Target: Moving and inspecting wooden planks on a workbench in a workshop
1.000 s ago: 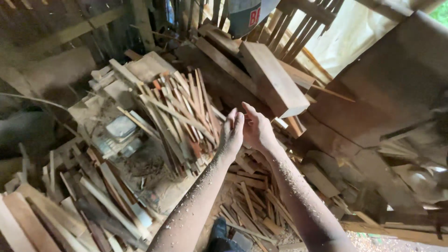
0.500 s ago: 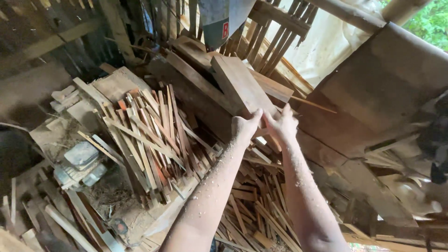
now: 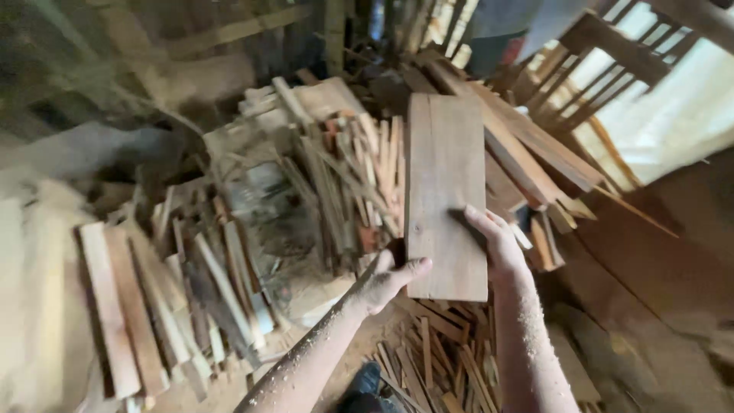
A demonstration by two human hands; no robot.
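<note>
Both hands clamp the near end of a flat wooden board (image 3: 446, 191) — left hand (image 3: 388, 279) thumb over its corner, right hand (image 3: 497, 245) along the edge — held above the heap of scrap sticks (image 3: 344, 183), looking stiff, light, splintery, best gripped by its edges.

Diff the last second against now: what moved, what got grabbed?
Both hands went from empty, close together above the scrap pile, up to the stacked boards, then took hold of a flat wooden board. Now the left hand grips its lower left corner and the right hand its lower right edge, the board lifted toward the camera. The bundle of thin sticks stayed put.
</note>
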